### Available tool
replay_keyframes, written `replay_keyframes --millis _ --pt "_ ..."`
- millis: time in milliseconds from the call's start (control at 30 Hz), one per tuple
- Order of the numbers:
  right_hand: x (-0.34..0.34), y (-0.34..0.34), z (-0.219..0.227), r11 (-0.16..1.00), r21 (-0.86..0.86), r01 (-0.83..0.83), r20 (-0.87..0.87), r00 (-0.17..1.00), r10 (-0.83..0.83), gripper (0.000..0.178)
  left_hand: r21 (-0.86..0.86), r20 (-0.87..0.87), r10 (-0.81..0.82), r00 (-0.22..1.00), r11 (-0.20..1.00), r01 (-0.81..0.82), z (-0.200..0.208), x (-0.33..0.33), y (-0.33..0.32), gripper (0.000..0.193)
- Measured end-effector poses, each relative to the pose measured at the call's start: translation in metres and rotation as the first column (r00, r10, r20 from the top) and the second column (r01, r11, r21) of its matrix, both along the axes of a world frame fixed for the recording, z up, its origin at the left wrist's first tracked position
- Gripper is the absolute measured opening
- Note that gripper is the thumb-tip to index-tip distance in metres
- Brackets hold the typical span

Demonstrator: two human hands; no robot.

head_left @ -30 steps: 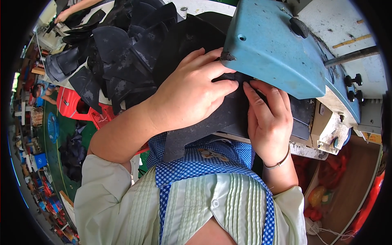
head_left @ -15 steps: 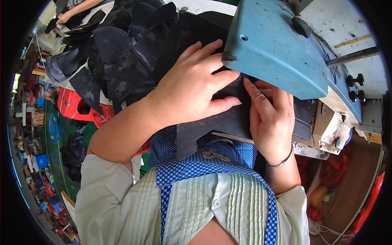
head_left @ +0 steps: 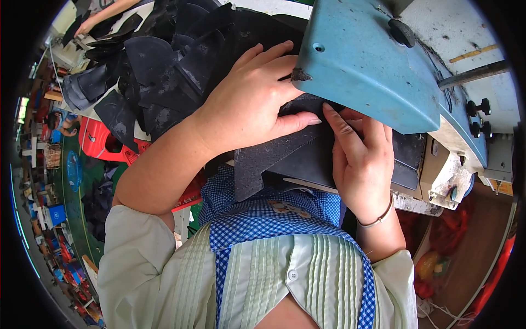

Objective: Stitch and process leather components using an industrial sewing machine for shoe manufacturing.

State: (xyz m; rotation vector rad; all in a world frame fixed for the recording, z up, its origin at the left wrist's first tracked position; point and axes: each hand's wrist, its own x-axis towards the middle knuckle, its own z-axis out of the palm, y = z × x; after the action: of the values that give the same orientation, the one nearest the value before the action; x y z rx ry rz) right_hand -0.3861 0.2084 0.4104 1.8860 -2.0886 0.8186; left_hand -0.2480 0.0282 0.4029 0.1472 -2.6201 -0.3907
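A black, grainy sheet piece (head_left: 268, 159) with an angular end lies on the dark work plate (head_left: 312, 162) of a machine with a blue cover (head_left: 367, 71). Flat across the piece rests my left hand (head_left: 255, 101), fingers spread and thumb stretched toward the right; one or two fingertips go behind the cover's corner. My right hand (head_left: 364, 151) is bent at the cover's lower edge, with the index fingertip on the piece's edge and the other fingers curled. The cover hides part of those fingers. The piece's far end is under the cover and my hands.
A large heap of black cut pieces (head_left: 164, 77) covers the table to the left. Below it stands a red plastic basket (head_left: 98, 140). Another person's arm (head_left: 109, 13) reaches in at the far left. Black knobs (head_left: 478, 107) stick out of the machine's right side.
My left hand has shifted left and slightly away from me. The black piece has moved the same way, its angular end rising off my apron. My right hand has hardly moved.
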Motion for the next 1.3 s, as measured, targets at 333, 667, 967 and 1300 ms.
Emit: replay_keyframes --millis 333,667,967,1300 --pt "-0.003 0.0 -0.001 1.0 -0.031 0.0 0.007 1.0 0.0 0.046 0.031 -0.017 0.015 1.0 0.999 -0.015 0.0 -0.014 -0.024 0.043" --pt "-0.011 0.004 0.009 0.941 -0.069 -0.331 0.158 0.928 0.338 0.073 -0.031 0.008 -0.008 1.0 0.999 0.008 0.005 0.031 -0.008 0.051" --pt "0.014 0.001 0.018 0.874 0.288 -0.392 -0.091 0.897 0.433 0.069 0.5 -0.274 0.423 0.864 0.83 -0.248 0.0 0.037 -0.045 0.02" --pt "0.037 0.002 0.0 0.928 0.138 -0.345 -0.303 0.878 0.372 0.055 0.519 -0.358 0.666 0.654 0.724 -0.454 -0.041 0.043 -0.087 0.015"
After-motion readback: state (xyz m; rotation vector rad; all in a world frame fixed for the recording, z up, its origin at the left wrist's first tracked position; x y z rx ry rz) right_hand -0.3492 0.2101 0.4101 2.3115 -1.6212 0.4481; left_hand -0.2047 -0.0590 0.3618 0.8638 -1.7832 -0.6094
